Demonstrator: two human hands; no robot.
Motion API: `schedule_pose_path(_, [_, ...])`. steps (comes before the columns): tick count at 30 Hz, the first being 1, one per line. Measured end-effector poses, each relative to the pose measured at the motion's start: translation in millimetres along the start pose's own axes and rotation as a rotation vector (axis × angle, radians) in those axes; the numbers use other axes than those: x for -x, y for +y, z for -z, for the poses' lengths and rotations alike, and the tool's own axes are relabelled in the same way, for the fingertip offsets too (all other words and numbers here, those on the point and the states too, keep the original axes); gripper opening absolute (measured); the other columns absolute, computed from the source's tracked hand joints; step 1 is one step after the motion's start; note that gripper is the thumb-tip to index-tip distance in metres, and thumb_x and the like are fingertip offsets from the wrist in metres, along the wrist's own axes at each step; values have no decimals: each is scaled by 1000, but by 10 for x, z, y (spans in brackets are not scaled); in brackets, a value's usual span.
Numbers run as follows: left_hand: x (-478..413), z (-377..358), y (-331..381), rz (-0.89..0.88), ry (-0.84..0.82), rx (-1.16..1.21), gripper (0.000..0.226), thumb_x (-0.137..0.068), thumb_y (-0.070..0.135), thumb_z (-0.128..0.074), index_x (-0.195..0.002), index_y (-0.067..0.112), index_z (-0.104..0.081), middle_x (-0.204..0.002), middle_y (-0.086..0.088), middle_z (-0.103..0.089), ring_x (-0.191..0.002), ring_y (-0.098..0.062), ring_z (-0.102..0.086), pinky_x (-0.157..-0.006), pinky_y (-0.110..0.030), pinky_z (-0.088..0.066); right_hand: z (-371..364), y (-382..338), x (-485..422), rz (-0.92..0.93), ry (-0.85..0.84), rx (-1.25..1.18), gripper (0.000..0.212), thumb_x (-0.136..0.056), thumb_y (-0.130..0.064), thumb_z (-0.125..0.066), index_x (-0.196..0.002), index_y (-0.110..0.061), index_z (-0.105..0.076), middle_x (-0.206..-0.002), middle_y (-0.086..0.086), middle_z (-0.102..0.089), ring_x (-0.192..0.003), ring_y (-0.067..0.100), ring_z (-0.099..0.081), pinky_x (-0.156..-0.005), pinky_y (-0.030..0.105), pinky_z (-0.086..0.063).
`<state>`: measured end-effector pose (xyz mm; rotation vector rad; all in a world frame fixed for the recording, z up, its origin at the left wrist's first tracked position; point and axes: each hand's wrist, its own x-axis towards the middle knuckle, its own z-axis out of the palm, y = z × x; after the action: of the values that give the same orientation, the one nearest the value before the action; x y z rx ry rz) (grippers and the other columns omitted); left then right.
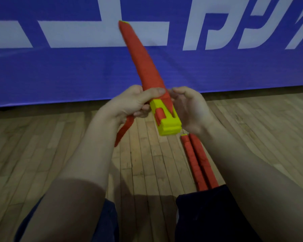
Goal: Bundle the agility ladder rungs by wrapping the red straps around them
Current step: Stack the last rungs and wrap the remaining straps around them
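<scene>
Rungs: a stack of yellow rungs [170,124] is held up off the floor [147,163], in front of the person and between both hands. It tilts away, its bare yellow end nearest the person and its far tip up against the banner.
Red strap: the red strap [143,62] is wound round nearly the whole length of the stack; only the near end and a sliver at the far tip show yellow.
Loose tail: a loose tail [124,130] of strap hangs down from under the left hand, clear of the boards.
Left hand: the left hand [129,103] grips the stack just above the yellow end, thumb laid across the red winding.
Right hand: the right hand [191,109] is curled against the stack's right side, fingertips at the red winding. I cannot tell whether it truly grips.
Wrapped bundles: two wrapped bundles [198,163] lie side by side on the floor, touching, their near ends hidden by the trousers [208,215].
Floor: pale wooden boards.
Banner: a blue banner [77,70] with large white lettering stands along the floor's far edge.
</scene>
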<state>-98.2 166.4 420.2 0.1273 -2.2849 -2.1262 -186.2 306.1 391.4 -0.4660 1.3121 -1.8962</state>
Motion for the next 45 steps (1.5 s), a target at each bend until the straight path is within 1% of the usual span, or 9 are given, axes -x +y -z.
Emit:
schedule_pose_path(2, [15,-96,-36,29,-72,61,57,-90,28,-49,-35,13,-50,-32,7,-30,-24,-4,-22,-37,-20,-10,-38,15,-42,271,218,272,61,-84,-13,-56,-142,-12,-39,-135,16,-48,-119,28,-50,-93,37,-44])
schedule_pose_path(5, [30,-177,-55,76,-125,118,47,-80,32,-50,-36,15,-46,-30,6,-29,-21,-3,-23,-30,-9,-16,72,102,-93,635,394,1109,87,-75,-46,-54,-152,-18,-23,-156,14,-22,-144,27,-23,-113,42,-24])
schedule_pose_path(9, [104,-230,-97,140,-206,127,35,-75,36,-49,-59,5,-47,-31,6,-29,-21,-1,-22,-29,-6,-17,166,175,-84,907,257,1385,47,-86,-33,-64,-129,-14,-57,-150,7,-40,-144,19,-25,-117,34,-6])
schedule_pose_path(12, [125,-205,-60,208,-263,-27,44,-78,40,-46,-44,13,-48,-31,7,-27,-24,-2,-21,-32,-10,-13,192,141,-98,1047,27,1419,23,-85,-21,-65,-102,-6,-66,-120,10,-66,-125,28,-54,-114,37,-24])
schedule_pose_path(18, [144,155,-3,363,-346,-651,49,-68,62,-58,-60,14,-52,-39,8,-38,-35,-6,-29,-41,-18,-24,128,228,-92,845,-168,1770,12,-73,-8,-64,-85,-12,-66,-83,7,-64,-85,31,-62,-90,36,-44])
schedule_pose_path(26, [66,97,-40,306,-227,-984,20,-86,30,-68,-72,16,-65,-55,7,-61,-50,-4,-50,-58,-24,-42,-44,409,7,323,-88,2172,19,-89,-16,-51,-104,-17,-62,-109,4,-60,-108,26,-56,-89,36,-39])
schedule_pose_path(33, [17,-263,-143,77,238,-1621,8,-87,16,-59,-95,15,-63,-88,-5,-54,-75,-22,-51,-62,-33,-35,-136,474,-12,62,96,2050,12,-86,-22,-52,-92,-17,-61,-69,-5,-46,-77,21,-56,-69,31,-45])
schedule_pose_path(38, [-33,-140,-299,-250,282,-1585,16,-96,20,-49,-100,16,-64,-101,-4,-55,-95,-26,-57,-65,-33,-31,-40,388,-41,88,172,1981,22,-85,-27,-54,-101,-15,-48,-92,3,-61,-94,28,-64,-69,30,-36])
schedule_pose_path(45, [-79,25,-452,-494,356,-1478,23,-91,31,-56,-94,18,-74,-93,-4,-65,-87,-29,-62,-70,-32,-29,109,356,-90,224,209,1915,54,-97,-47,-42,-142,-22,-25,-108,8,-68,-101,31,-64,-73,34,-38])
